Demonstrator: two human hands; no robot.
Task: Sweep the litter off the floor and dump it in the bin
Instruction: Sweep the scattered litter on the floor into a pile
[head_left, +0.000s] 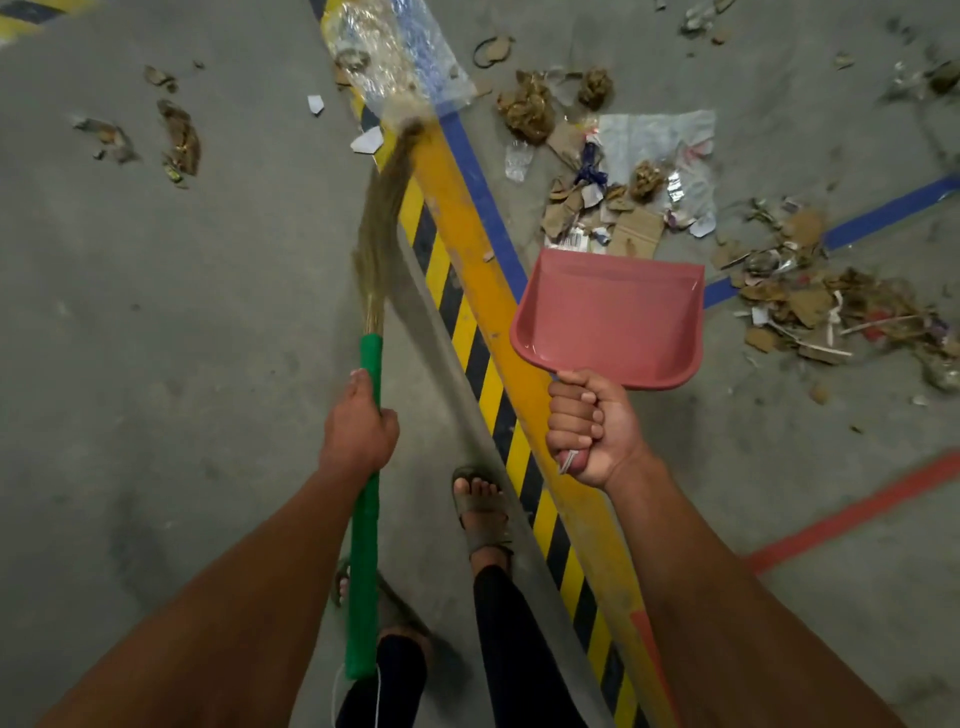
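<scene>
my left hand (358, 428) fingers wrap the green-handled straw broom (370, 374), reaching toward twelve o'clock litter, while right hand (589, 428) fingers clench the empty pink plastic dustpan (613, 317), ready for scooping.

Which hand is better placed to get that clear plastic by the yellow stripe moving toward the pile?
The left hand. It grips the broom, whose bristles already reach the clear plastic. The right hand holds the empty dustpan in the air, near the litter pile.
</scene>
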